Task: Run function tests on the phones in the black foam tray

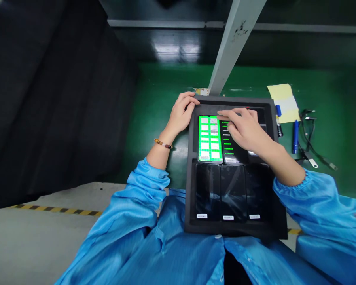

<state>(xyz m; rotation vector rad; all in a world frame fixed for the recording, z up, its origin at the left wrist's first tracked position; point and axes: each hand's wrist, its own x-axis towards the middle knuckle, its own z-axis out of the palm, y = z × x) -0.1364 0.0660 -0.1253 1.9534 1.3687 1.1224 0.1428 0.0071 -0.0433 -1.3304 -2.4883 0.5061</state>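
A black foam tray [191, 190] holds several phones in two rows. In the upper row, one phone [210, 138] shows a bright green screen with white boxes. Beside it, a second phone [230, 152] shows lines of green text on black. The lower row's phones [207, 188] have dark screens and small white labels. My left hand [182, 113] rests on the tray's upper left corner, fingers stretched over the rim. Over the upper row hovers my right hand [243, 124], fingers apart, index fingertip at the green phone's top right; contact is unclear. It partly hides the phones at right.
The green bench [163, 91] carries a yellow paper [283, 101], a blue pen-like tube [295, 136] and black cables [310, 138] right of the tray. A grey metal post [234, 47] rises behind the tray. Black cloth [56, 91] hangs at left.
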